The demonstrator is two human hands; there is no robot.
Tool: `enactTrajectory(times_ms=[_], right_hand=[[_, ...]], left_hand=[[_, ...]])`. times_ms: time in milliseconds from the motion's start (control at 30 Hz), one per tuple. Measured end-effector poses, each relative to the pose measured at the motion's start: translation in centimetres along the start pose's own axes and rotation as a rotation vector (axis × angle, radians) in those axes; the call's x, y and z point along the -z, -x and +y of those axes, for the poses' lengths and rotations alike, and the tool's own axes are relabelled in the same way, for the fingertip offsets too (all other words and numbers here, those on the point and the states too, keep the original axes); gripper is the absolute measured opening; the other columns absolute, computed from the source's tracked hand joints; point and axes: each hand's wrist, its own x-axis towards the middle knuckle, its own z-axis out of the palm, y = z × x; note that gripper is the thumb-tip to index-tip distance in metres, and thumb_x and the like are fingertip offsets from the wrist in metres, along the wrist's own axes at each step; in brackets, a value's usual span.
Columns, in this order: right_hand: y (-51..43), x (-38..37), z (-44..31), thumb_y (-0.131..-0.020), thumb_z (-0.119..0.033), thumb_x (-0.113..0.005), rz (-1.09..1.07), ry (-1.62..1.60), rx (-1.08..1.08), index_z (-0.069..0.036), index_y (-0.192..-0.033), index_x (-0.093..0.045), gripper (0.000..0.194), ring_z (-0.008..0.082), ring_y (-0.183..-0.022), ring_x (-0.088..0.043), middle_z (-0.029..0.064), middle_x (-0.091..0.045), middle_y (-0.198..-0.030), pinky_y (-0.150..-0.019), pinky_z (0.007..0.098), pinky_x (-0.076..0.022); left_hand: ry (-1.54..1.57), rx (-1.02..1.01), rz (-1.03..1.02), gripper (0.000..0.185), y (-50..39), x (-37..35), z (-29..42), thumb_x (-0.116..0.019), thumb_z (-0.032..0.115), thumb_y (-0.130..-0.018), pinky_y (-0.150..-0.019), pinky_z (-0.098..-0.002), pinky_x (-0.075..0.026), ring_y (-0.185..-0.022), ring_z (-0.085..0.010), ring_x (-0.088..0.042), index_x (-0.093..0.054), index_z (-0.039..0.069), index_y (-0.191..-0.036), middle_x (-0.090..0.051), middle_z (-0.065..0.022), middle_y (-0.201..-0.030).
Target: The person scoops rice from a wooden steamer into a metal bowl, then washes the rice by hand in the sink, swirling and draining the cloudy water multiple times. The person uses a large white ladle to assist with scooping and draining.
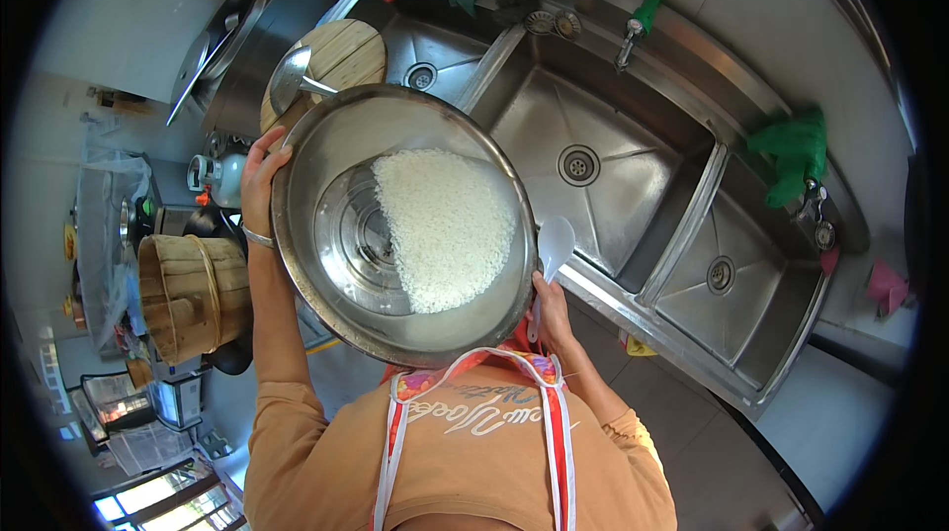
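A wide stainless-steel basin [348, 212] is held up before my chest. White rice grains [448, 234] are heaped across its right half, and the bare metal bottom shows on the left. My left hand [263, 175] grips the basin's left rim, with a bracelet at the wrist. On the right side, my right hand [552, 312] holds the lower right rim together with a white plastic rice spoon [556, 242], whose bowl points up past the rim. Parts of the fingers of both hands are hidden behind the basin.
A three-bowl steel sink [578, 123] runs ahead and to the right, with green-wrapped taps [652, 1]. Beyond the basin's upper left edge lie a round wooden lid [348, 49] and a metal ladle [289, 78]. A wooden steamer bucket [189, 297] and a gas cylinder [226, 179] are at left.
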Motion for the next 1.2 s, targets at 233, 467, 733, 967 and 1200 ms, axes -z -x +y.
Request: enactTrajectory(times_ms=[233, 467, 733, 967, 1200], right_hand=[[0.0, 0.0, 0.0, -0.093, -0.028, -0.043, 0.011, -0.018, -0.019, -0.008, -0.090, -0.050, 0.022, 0.0064, -0.049, -0.041, -0.0028, -0.048, -0.066, -0.040, 0.0206, -0.0298], [-0.3, 0.1, 0.7, -0.093, -0.028, -0.043, -0.010, -0.014, 0.006, -0.009, -0.089, -0.051, 0.021, 0.0059, -0.049, -0.039, -0.0038, -0.045, -0.064, -0.039, 0.0202, -0.0309], [-0.8, 0.3, 1.6, -0.092, -0.030, -0.044, -0.014, -0.055, 0.059, -0.008, -0.085, -0.049, 0.024, 0.0072, -0.047, -0.040, -0.0025, -0.044, -0.062, -0.037, 0.0210, -0.0315], [-1.0, 0.5, 1.9, -0.093, -0.028, -0.043, -0.057, -0.075, 0.062, -0.007, -0.083, -0.047, 0.024, 0.0080, -0.044, -0.039, -0.0013, -0.044, -0.060, -0.037, 0.0219, -0.0309], [-1.1, 0.4, 2.0, -0.093, -0.027, -0.044, -0.049, -0.120, 0.067, -0.007, -0.083, -0.047, 0.022, 0.0081, -0.043, -0.039, -0.0011, -0.044, -0.059, -0.037, 0.0220, -0.0307]], left_hand=[[-0.013, 0.001, -0.015, 0.040, -0.4, 0.7, -0.3, -0.057, 0.008, -0.080, -0.071, -0.0232, -0.050, -0.080, -0.0149, -0.060, -0.047, -0.001, -0.117, -0.060, -0.0126, -0.097], [0.046, 0.040, -0.079, 0.038, -0.9, 1.5, -0.7, -0.055, 0.008, -0.082, -0.075, -0.0254, -0.050, -0.085, -0.0177, -0.060, -0.046, -0.001, -0.118, -0.060, -0.0142, -0.099], [-0.073, 0.007, -0.106, 0.041, -1.4, 1.9, -0.8, -0.052, 0.012, -0.084, -0.080, -0.0252, -0.048, -0.089, -0.0174, -0.059, -0.043, -0.001, -0.122, -0.058, -0.0143, -0.104], [-0.156, -0.013, -0.068, 0.042, -1.4, 1.7, -0.3, -0.052, 0.014, -0.084, -0.078, -0.0234, -0.047, -0.088, -0.0156, -0.058, -0.044, -0.001, -0.123, -0.058, -0.0124, -0.105], [-0.079, 0.026, -0.081, 0.042, -1.1, 1.1, -0.2, -0.052, 0.013, -0.084, -0.078, -0.0237, -0.047, -0.088, -0.0161, -0.058, -0.044, -0.001, -0.122, -0.057, -0.0115, -0.105]])
